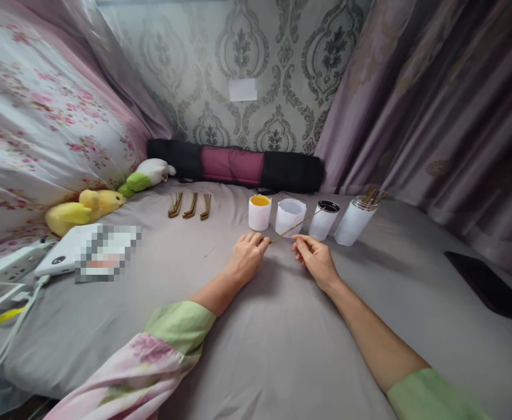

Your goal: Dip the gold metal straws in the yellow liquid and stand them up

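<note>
My left hand (pixel 250 256) is closed, back up, low over the grey sheet, with a thin brown stick (pixel 297 225) in its fingertips. The stick slants up to the right, its far end in front of the dark-mouthed white cup. My right hand (pixel 315 261) hovers just below the stick, fingers curled and thumb near the index finger; whether anything small is between them I cannot make out. Beyond the hands stand a white cup with a yellow inside (pixel 259 217), a wider white cup (pixel 289 221), the dark-mouthed cup (pixel 323 224) and a white-wrapped jar (pixel 353 227) holding several brown sticks.
Three bent brown bundles (pixel 190 206) lie at the back left. Plush toys (pixel 85 211), a white power bank (pixel 66 251) with a cable and a power strip (pixel 6 268) lie left. A black tablet or phone (pixel 492 286) rests right; a black and maroon roll (pixel 234 165) lies along the wall.
</note>
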A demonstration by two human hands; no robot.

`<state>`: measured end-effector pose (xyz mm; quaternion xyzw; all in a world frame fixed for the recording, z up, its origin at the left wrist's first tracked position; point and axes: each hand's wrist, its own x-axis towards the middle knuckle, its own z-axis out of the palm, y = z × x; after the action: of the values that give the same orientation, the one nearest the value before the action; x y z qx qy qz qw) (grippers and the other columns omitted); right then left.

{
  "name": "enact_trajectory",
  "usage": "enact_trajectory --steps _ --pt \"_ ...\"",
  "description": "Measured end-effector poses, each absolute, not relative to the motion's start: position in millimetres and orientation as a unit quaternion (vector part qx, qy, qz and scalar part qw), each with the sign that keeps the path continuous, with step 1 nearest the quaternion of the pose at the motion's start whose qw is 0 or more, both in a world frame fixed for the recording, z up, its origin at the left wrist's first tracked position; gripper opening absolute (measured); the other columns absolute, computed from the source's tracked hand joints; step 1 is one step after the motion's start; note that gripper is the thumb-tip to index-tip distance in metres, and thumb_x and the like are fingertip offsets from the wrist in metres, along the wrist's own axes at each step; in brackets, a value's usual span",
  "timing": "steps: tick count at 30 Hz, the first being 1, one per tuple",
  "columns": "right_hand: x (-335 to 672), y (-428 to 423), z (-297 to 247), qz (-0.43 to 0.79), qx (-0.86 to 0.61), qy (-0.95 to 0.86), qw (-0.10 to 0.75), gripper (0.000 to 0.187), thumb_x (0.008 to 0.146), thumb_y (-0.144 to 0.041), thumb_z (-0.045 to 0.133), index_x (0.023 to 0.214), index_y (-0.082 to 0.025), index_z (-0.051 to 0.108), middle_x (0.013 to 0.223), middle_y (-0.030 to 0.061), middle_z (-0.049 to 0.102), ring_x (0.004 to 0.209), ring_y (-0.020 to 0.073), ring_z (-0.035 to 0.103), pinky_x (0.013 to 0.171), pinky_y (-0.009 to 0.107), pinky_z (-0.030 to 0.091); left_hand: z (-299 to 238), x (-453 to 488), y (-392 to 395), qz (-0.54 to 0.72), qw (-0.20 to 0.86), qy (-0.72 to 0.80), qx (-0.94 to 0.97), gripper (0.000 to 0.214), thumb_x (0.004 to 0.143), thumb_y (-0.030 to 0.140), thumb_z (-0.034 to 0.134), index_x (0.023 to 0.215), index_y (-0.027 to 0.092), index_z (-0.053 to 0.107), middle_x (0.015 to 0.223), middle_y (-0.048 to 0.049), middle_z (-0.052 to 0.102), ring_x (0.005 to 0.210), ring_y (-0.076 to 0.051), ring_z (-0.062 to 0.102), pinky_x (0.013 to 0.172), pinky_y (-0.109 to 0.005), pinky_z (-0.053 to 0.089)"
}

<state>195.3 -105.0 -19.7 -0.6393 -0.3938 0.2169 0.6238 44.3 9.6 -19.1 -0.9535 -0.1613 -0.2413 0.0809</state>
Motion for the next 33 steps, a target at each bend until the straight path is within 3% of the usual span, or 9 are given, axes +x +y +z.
enact_trajectory --steps 8,20,33 --pt "190.4 -103.8 -15.7 0.268 -0.612 -0.359 0.652 0.038 0.069 -0.044 0.059 0.093 -0.015 0.058 0.073 0.0033 0.059 0.051 0.0073 0.048 0.040 0.018 0.035 -16.8 45.9 5.4 -0.225 0.112 -0.137 -0.958 0.028 0.086 0.019 0.033 0.108 0.016 0.050 0.092 -0.0088 0.052 0.086 -0.020 0.046 0.070 -0.032 0.034" --pt "190.7 -103.4 -17.2 0.294 -0.591 -0.335 0.672 0.037 0.071 -0.046 0.057 0.090 -0.015 0.060 0.072 0.0027 0.059 0.050 0.0061 0.048 0.040 0.017 0.033 -16.9 47.0 4.5 -0.216 0.124 -0.125 -0.960 0.029 0.087 0.021 0.032 0.109 0.015 0.050 0.091 -0.0084 0.051 0.085 -0.020 0.045 0.070 -0.032 0.033" --pt "191.1 -103.1 -18.8 0.301 -0.586 -0.325 0.678 0.038 0.069 -0.048 0.058 0.088 -0.016 0.060 0.073 0.0024 0.060 0.049 0.0058 0.048 0.040 0.018 0.033 -16.3 47.1 2.5 -0.224 0.054 -0.140 -0.963 0.027 0.087 0.021 0.033 0.105 0.018 0.053 0.091 -0.0076 0.052 0.087 -0.019 0.046 0.073 -0.031 0.035"
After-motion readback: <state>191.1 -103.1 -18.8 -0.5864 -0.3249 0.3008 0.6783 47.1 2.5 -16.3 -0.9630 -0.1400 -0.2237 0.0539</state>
